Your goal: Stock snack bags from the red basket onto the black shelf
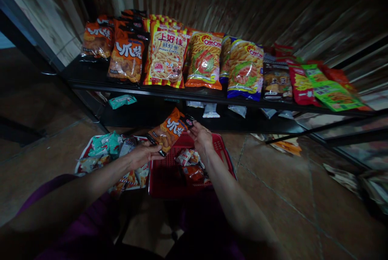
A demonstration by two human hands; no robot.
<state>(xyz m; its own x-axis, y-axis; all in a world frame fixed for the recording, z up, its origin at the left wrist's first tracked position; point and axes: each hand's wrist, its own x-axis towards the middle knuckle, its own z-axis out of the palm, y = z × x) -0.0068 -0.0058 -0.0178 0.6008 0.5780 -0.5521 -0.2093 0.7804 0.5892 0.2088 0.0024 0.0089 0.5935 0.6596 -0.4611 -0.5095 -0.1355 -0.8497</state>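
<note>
An orange and black snack bag (168,131) is held tilted between my two hands, above a red basket (163,183). My left hand (146,151) grips its lower left end. At the upper right end, my right hand (200,134) is closed on the black edge of the same bag. Inside the red basket lie a few packets, one of them an orange packet (194,174). Similar orange bags (126,58) stand at the left of the shelf in front of me.
The black shelf (182,93) carries a row of snacks, including prawn crackers (166,56) and green packets (332,86). Smaller packets lie on the lower tier (260,124). A second basket (79,159) full of packets stands left; packets (286,144) lie on the floor at right.
</note>
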